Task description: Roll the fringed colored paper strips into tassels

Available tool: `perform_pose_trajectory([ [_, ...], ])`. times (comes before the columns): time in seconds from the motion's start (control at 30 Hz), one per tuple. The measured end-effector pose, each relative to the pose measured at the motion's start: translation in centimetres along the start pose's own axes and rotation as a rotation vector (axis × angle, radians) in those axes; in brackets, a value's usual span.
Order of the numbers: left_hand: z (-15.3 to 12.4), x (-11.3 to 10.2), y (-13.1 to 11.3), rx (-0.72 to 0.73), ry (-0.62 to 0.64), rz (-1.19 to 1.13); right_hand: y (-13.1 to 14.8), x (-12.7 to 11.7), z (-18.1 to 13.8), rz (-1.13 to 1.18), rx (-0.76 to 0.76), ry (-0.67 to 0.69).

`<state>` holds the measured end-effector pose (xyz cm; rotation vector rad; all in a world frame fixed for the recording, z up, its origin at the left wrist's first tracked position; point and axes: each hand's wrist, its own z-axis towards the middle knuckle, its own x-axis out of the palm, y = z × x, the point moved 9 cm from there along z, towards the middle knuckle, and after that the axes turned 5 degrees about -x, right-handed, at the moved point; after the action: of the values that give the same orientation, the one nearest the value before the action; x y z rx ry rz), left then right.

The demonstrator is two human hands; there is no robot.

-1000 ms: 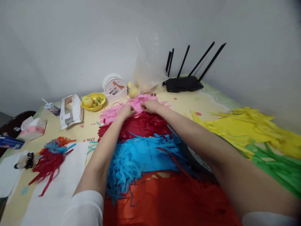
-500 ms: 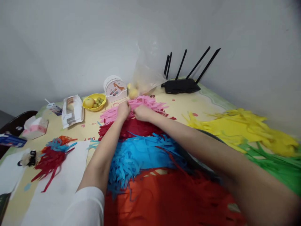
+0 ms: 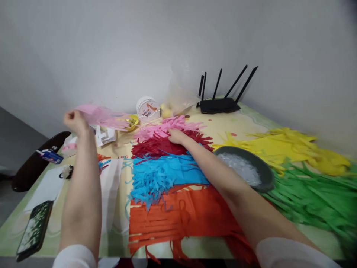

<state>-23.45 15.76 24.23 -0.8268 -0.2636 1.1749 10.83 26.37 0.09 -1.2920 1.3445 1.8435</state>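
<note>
My left hand (image 3: 75, 121) is raised at the left, closed on a strip of pink fringed tissue paper (image 3: 104, 117) that streams out to the right, blurred by motion. Farther right, my right hand (image 3: 175, 136) rests with bent fingers where a pile of pink fringed paper (image 3: 164, 126) meets a dark red fringed sheet (image 3: 153, 146). Whatever is in its fingers is hidden. Nearer to me lie a blue fringed sheet (image 3: 185, 169) and an orange-red one (image 3: 195, 212). My right forearm crosses over the blue and orange-red sheets.
A dark bowl of clear bits (image 3: 242, 169) stands beside my right forearm. Yellow (image 3: 290, 147) and green fringed paper (image 3: 315, 195) lie at the right. At the back are a black router (image 3: 219, 105) and a plastic bag (image 3: 178, 98). A phone (image 3: 35, 229) lies front left.
My left hand has swung up and left from the pile, carrying pink fringed paper away. My right hand stays by the pile. The view has shifted, so the bowl and phone now show.
</note>
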Motion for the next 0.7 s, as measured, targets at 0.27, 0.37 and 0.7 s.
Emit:
perform_pose_trajectory([
  [0.27,-16.6,-8.9,-7.8,0.434,0.423,0.326,16.1,-4.4,-16.8,0.294,-0.410,-0.361],
  [0.37,-24.6,-9.1,-8.5,0.380,0.609,0.212,19.9,-3.5,-23.7,0.463,-0.531,-0.491],
  [0.7,-32.3,-9.8,-8.0,0.156,1.053,-0.234,15.5,-4.8,-30.9,0.406,-0.369,-0.472],
])
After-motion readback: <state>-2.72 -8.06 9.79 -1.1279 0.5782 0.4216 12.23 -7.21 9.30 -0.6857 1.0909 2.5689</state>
